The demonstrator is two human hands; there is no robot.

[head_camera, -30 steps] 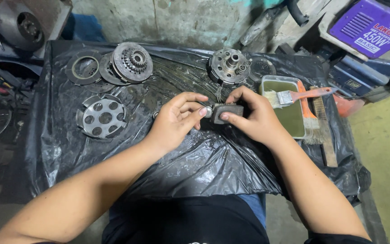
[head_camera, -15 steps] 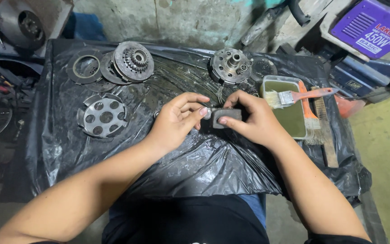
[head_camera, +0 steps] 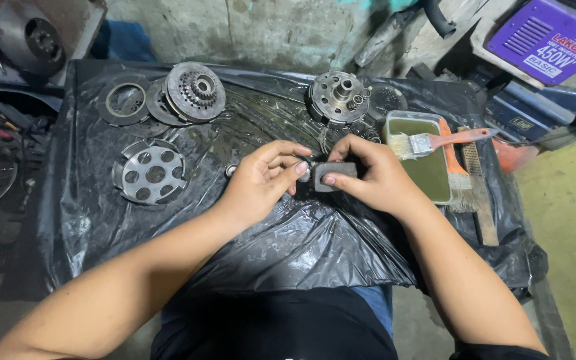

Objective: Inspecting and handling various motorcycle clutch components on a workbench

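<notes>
Head view over a worktop (head_camera: 101,220) draped in black plastic sheet; both hands meet at its centre; the right hand (head_camera: 375,180) is curled narrowly, thumb and fingers pinching a small dark grey block (head_camera: 335,175) by its ends; the left hand (head_camera: 261,183) is likewise nearly closed, its fingertips pressed to a small pale metal part (head_camera: 305,175) that touches the block's left end; what exactly this part is cannot be told; block and part are held just above the sheet, near the middle of the worktop; to the left lies 1 perforated metal plate (head_camera: 149,175), and behind it a toothed clutch disc (head_camera: 195,90); a round hub (head_camera: 338,99) stands behind the hands; a tray of greenish liquid (head_camera: 431,170) with a paintbrush (head_camera: 435,141) across it sits just right of the right hand; compared with 0.5 s earlier, both hands keep the same grip and place, with no evident shift of the block
</notes>
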